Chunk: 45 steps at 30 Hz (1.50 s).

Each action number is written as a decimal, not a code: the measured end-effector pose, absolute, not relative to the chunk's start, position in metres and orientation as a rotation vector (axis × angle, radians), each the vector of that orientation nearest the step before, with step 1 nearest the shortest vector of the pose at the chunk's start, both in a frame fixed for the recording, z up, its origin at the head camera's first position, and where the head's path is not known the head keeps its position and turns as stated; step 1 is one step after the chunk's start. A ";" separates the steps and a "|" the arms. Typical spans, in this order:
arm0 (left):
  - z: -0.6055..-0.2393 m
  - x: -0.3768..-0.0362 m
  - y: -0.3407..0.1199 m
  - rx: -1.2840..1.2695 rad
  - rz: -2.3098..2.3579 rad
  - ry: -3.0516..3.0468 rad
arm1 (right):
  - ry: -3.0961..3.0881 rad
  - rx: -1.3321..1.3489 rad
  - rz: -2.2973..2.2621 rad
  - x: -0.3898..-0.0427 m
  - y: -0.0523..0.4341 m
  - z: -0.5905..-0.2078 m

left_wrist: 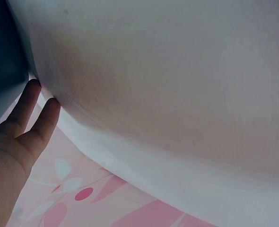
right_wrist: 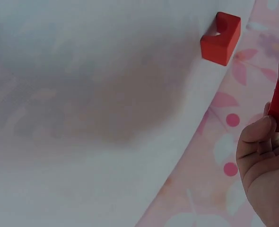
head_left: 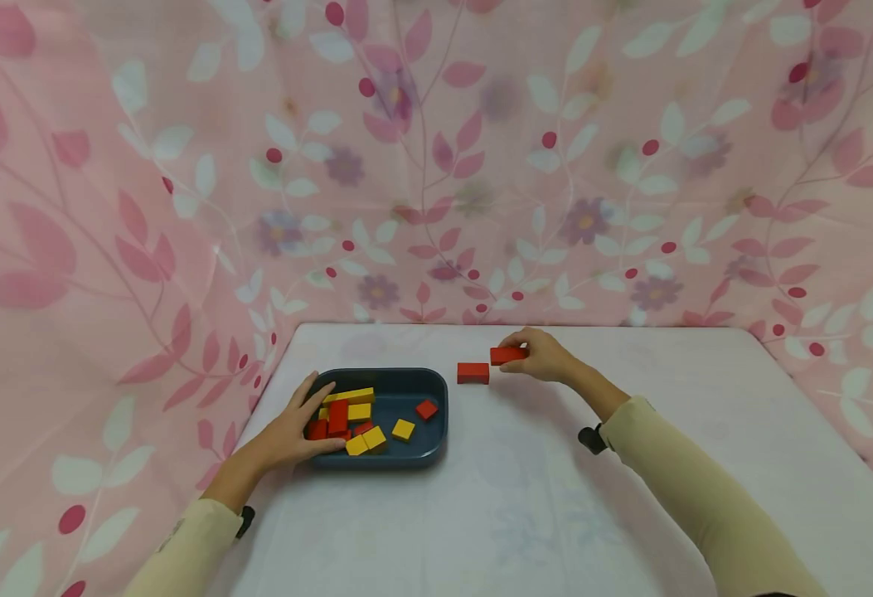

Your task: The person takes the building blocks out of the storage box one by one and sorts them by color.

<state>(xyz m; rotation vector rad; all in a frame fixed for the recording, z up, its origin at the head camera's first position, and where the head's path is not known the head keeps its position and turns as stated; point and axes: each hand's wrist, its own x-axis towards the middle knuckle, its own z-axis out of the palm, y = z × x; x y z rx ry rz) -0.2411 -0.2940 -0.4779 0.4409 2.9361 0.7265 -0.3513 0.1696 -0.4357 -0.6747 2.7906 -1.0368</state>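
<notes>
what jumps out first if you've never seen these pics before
The loud pink floral cloth backdrop fills the scene behind a white-covered table. On the table's left, a dark blue oblong plastic tray holds a jumble of red and yellow wooden blocks, with the left hand resting on them. Further right, the right hand pinches a red rectangular block beside a second red block on the table.
</notes>
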 end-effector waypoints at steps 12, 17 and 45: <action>-0.480 -0.245 -0.295 0.407 0.724 2.919 | 2.807 -0.567 -0.958 -0.357 0.176 -0.457; -0.479 -0.245 -0.296 0.395 0.732 2.924 | 2.769 -0.494 -0.958 -0.361 0.176 -0.464; -0.479 -0.242 -0.295 0.396 0.727 2.921 | 2.719 -0.413 -0.884 -0.371 0.168 -0.499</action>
